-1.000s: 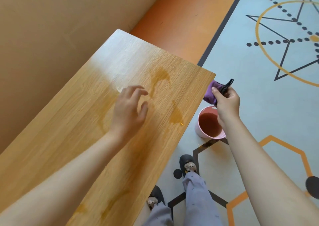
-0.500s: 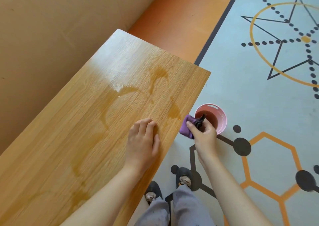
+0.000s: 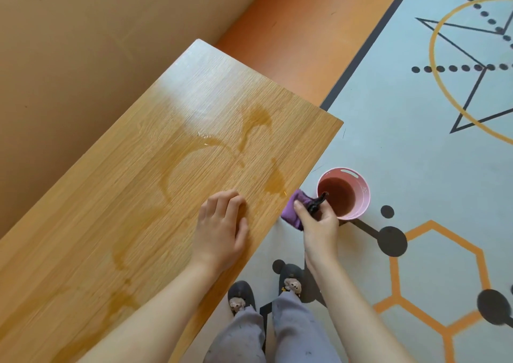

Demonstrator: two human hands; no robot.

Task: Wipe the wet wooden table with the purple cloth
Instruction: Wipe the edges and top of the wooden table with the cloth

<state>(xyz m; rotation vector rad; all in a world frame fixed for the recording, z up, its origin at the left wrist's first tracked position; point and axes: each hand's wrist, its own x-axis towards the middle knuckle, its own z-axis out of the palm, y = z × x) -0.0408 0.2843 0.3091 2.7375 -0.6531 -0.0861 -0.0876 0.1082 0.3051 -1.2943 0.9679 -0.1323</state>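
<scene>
Right hand [image 3: 319, 221] clutches the purple cloth [image 3: 291, 210] beside the table [image 3: 111, 224] (left hand [image 3: 222, 229] flat); next, swipe left across puddles [image 3: 274, 182].

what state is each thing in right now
wooden table: wet, puddles unwiped
purple cloth: bunched, just off the table edge
pink bucket: upright on the floor
left hand: rests on the wooden table
right hand: grips the purple cloth

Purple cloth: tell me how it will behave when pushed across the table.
Probably floppy: the purple cloth sits bunched in the right hand, so it may wad up unless pressed flat. Likely light; one hand carries it.
</scene>
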